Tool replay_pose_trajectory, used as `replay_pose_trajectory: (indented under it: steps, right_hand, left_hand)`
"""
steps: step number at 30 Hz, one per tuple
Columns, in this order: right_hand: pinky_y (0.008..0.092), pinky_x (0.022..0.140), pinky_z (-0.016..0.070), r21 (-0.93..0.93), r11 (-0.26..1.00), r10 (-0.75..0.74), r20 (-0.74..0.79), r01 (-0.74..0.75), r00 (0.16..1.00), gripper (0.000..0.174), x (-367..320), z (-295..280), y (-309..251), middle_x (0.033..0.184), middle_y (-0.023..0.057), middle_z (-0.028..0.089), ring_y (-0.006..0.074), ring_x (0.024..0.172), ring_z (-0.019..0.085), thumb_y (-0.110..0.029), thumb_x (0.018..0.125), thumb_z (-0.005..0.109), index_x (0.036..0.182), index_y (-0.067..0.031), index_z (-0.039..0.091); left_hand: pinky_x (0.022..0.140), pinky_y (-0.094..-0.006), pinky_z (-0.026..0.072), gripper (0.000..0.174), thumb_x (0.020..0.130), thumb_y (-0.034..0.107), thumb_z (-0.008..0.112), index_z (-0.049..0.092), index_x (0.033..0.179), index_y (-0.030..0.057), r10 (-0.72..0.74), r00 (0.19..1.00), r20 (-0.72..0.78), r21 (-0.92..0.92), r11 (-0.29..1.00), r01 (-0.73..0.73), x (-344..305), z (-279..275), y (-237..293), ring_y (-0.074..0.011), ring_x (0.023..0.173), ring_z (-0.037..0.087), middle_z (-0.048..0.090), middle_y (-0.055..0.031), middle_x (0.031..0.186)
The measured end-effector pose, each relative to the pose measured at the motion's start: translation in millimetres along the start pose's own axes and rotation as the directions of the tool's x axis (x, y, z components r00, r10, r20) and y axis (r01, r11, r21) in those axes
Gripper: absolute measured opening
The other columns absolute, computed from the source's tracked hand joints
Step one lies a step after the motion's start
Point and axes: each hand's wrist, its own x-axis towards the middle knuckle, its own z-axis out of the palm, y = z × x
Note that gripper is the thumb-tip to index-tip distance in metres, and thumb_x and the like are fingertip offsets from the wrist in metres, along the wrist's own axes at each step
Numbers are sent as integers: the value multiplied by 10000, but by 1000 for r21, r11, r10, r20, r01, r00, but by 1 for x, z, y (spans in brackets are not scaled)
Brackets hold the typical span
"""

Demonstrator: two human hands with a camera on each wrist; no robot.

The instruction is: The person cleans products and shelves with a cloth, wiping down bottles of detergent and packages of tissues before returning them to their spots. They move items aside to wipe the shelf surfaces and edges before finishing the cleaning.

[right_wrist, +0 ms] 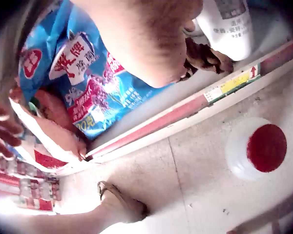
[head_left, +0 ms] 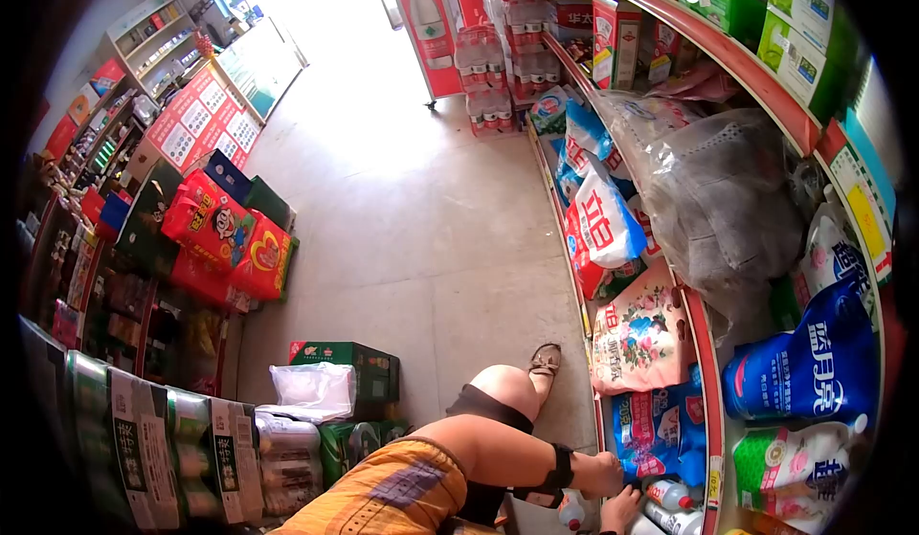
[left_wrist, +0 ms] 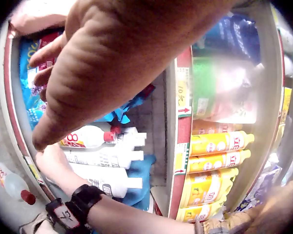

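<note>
I crouch at the bottom shelf (head_left: 712,411) of a shop rack. My left hand (head_left: 605,475) reaches in with straight fingers (left_wrist: 45,62) at a blue printed bag (left_wrist: 28,85), and I cannot tell if it touches. The same bag (right_wrist: 88,73) fills the right wrist view. Just below, my right hand (head_left: 620,508) grips a white bottle (right_wrist: 224,24) with curled fingers (right_wrist: 207,56). That bottle lies among several white bottles (left_wrist: 107,156) stacked on their sides, one with a red cap (left_wrist: 109,136). Both wrists wear black straps.
A small clear bottle with a red cap (right_wrist: 259,148) stands on the floor by the shelf edge. Yellow bottles (left_wrist: 219,144) fill the neighbouring bay. A floral pink bag (head_left: 639,334) and blue pouches (head_left: 814,363) sit above. Green boxes (head_left: 349,363) and cans crowd the aisle's left side.
</note>
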Motion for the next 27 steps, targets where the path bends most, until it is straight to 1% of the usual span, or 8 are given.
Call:
replay_pose_trajectory:
  steps: [1, 4, 9, 12, 18, 20, 24, 27]
  right_hand:
    - [479, 1054, 347, 0, 1000, -9, 2, 9, 1000, 460, 5, 11, 3, 1313, 272, 437, 437, 1238, 423, -91, 790, 604, 1211, 68, 511]
    - [491, 1144, 234, -12, 999, -53, 17, 53, 998, 721, 8, 47, 12, 1479, 283, 248, 485, 1348, 282, -224, 762, 662, 1357, 68, 379]
    - [482, 1117, 287, 66, 997, 32, 44, -35, 998, 687, -10, 6, -20, 1441, 300, 308, 478, 1316, 335, -287, 797, 639, 1325, 87, 407]
    - [461, 1104, 313, 222, 972, 39, 183, -80, 982, 639, -21, -10, -25, 1396, 312, 371, 466, 1287, 377, -271, 813, 622, 1301, 95, 430]
    - [442, 1086, 340, 169, 977, -139, 54, 129, 989, 570, 16, 46, 25, 1397, 331, 366, 441, 1311, 371, -220, 841, 587, 1292, 92, 431]
    - [440, 1083, 339, 217, 975, 45, 24, -49, 999, 636, 28, 50, 31, 1418, 331, 334, 440, 1322, 357, -277, 828, 631, 1295, 92, 407]
    - [430, 1103, 319, 301, 948, 65, 135, -104, 989, 855, 32, 22, 22, 1467, 328, 270, 436, 1356, 313, -390, 763, 718, 1374, 75, 342]
    - [426, 1100, 324, 247, 964, 77, 111, -102, 991, 841, 21, 20, 21, 1479, 314, 277, 423, 1361, 321, -390, 769, 709, 1383, 67, 360]
  left_hand:
    - [789, -384, 534, 371, 693, 183, 745, 716, 1030, 33, 20, 1000, -19, 12, 1000, -20, 2, 1, -3, -284, 1034, 647, 684, -148, 1088]
    - [782, -386, 534, 354, 698, 184, 739, 718, 1018, 33, 9, 1000, -23, 28, 1000, -8, 2, 4, 1, -279, 1023, 651, 684, -146, 1086]
    - [782, -384, 533, 332, 704, 181, 728, 723, 1005, 39, -8, 999, -36, 6, 1000, 8, -9, -3, 4, -280, 1019, 651, 688, -144, 1076]
    - [776, -384, 533, 325, 706, 179, 727, 723, 1002, 43, 13, 1000, -13, -1, 1000, -13, -9, -7, 3, -285, 1013, 652, 688, -142, 1073]
    - [749, -385, 531, 341, 698, 189, 745, 722, 1007, 48, -3, 997, -78, 30, 1000, 6, 0, 9, 4, -290, 981, 658, 690, -125, 1054]
    - [743, -387, 530, 342, 696, 192, 747, 722, 1005, 47, 4, 997, -79, 30, 1000, -2, -1, 9, 5, -291, 974, 659, 690, -122, 1049]
    - [734, -397, 530, 366, 702, 205, 745, 711, 1032, 50, 27, 997, -68, 57, 998, -23, -12, -8, 2, -289, 970, 658, 688, -113, 1039]
    - [727, -403, 532, 393, 707, 211, 744, 696, 1067, 62, 27, 999, -20, 50, 998, -26, -5, -6, 0, -287, 983, 654, 681, -108, 1067]
